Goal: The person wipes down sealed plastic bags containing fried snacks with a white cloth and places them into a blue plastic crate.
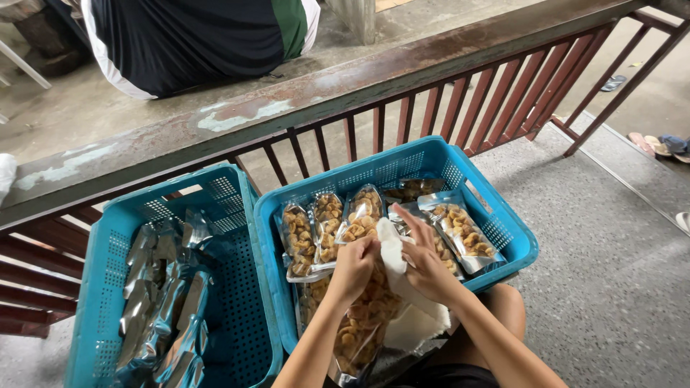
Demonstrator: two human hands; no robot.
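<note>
My left hand [352, 267] pinches the top of a clear snack pouch [363, 323] full of yellow-brown chips, held upright over my lap. My right hand [425, 264] grips a white cloth [410, 316] pressed against the same pouch's upper edge, index finger stretched out. Both hands hover over the near edge of a blue plastic crate [503, 244] where several filled pouches [327, 226] stand in a row.
A second blue crate [100, 287] at the left holds several silvery foil pouches [154, 302]. A rusty railing [374, 93] runs behind both crates. Beyond it sits a person in dark clothing [194, 39]. Sandals [658, 144] lie on the concrete floor at the right.
</note>
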